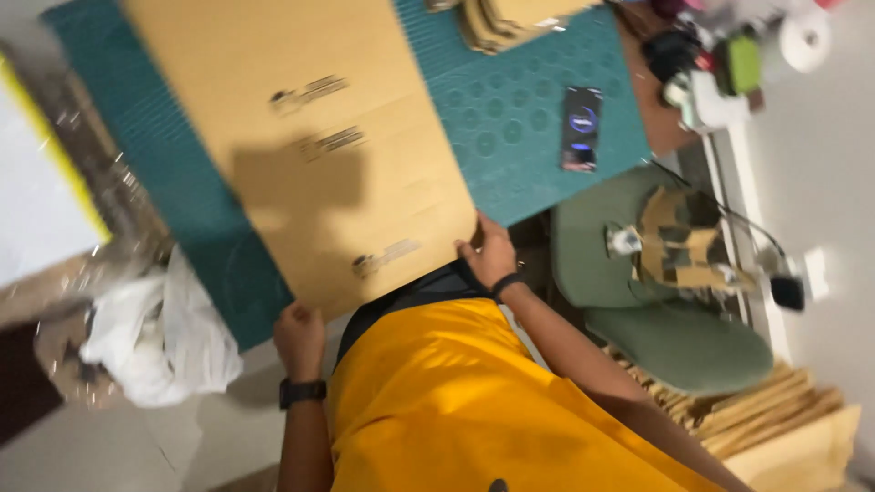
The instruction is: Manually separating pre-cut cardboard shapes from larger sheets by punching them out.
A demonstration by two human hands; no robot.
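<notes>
Cardboard sheet, flattened, lies on a teal cutting mat, its near edge gripped at both corners: left hand closed on one, right hand pinching the other. Even grips would likely keep it square. Right, a green chair stands; left, a white plastic bag.
</notes>
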